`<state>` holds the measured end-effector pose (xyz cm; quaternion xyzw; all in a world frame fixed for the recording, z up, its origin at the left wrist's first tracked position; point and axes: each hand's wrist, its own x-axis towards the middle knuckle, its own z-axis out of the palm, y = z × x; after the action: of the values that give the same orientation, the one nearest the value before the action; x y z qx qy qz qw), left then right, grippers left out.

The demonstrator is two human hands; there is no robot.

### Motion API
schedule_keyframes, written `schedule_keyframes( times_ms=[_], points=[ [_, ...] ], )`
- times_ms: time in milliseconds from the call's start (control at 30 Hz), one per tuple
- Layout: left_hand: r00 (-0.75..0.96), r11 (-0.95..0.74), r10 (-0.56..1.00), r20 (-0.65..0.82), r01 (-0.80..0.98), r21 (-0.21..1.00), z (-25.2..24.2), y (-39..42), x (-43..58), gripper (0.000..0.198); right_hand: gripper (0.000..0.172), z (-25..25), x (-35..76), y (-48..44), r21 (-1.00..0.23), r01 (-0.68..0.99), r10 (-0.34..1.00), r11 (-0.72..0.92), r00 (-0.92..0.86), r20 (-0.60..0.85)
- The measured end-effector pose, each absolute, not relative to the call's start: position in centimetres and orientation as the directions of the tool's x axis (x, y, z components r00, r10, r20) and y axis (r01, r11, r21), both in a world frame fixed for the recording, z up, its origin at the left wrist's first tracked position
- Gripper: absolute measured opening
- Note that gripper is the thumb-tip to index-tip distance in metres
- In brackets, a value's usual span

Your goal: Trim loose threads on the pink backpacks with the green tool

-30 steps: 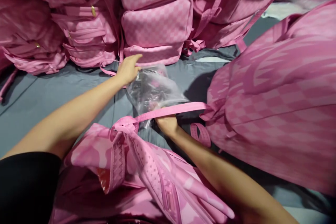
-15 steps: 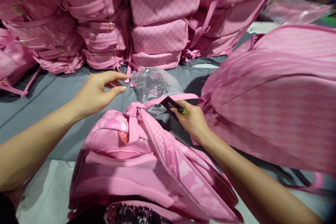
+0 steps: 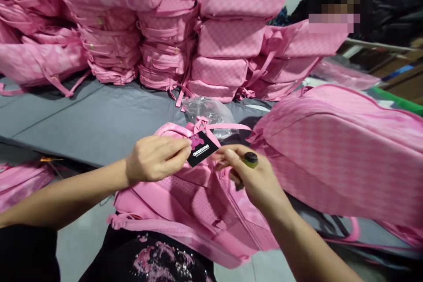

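Note:
A pink backpack (image 3: pixel 185 205) lies against my lap, straps up. My left hand (image 3: pixel 153 158) pinches the left edge of a small black hang tag (image 3: pixel 201 150) with pink print, held just above the backpack's top handle. My right hand (image 3: pixel 251 176) is closed around a small green tool with a black end (image 3: pixel 250 159), its fingertips close to the tag's right side. A crumpled clear plastic bag (image 3: pixel 208 112) lies on the grey table (image 3: pixel 99 119) just beyond the backpack.
Stacks of pink backpacks (image 3: pixel 211 48) line the far edge of the table. Another large pink checkered backpack (image 3: pixel 343 145) lies to my right. More pink bags sit low at left (image 3: pixel 20 180). Another person is partly visible at upper right.
My view has lifted and pulled back. My right hand brought the black tag up from the plastic bag, and my left hand came over and took hold of it. The backpack now sits closer to me.

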<state>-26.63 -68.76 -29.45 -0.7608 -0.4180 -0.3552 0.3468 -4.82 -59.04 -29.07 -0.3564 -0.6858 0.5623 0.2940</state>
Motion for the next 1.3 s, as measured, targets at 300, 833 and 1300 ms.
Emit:
schedule_keyframes(
  times_ms=[300,833,1300],
  points=[
    [0.026,-0.243,0.747,0.664,0.941,0.237,-35.3,-72.2,-28.3,0.058,0.021,-29.0,-7.1,-59.3,-0.811,0.374,0.822,0.450,-0.529,0.213],
    [-0.439,0.309,0.896,0.068,0.724,0.617,-39.5,-74.2,-29.5,0.071,0.025,-31.1,-14.5,-59.8,0.059,0.379,0.375,0.923,-0.859,-0.349],
    [-0.411,0.274,0.911,0.046,0.684,0.676,-40.1,-73.8,-30.3,0.067,0.035,-31.5,-17.3,-60.7,-0.141,0.345,0.329,0.928,-0.936,-0.125]
  ],
)
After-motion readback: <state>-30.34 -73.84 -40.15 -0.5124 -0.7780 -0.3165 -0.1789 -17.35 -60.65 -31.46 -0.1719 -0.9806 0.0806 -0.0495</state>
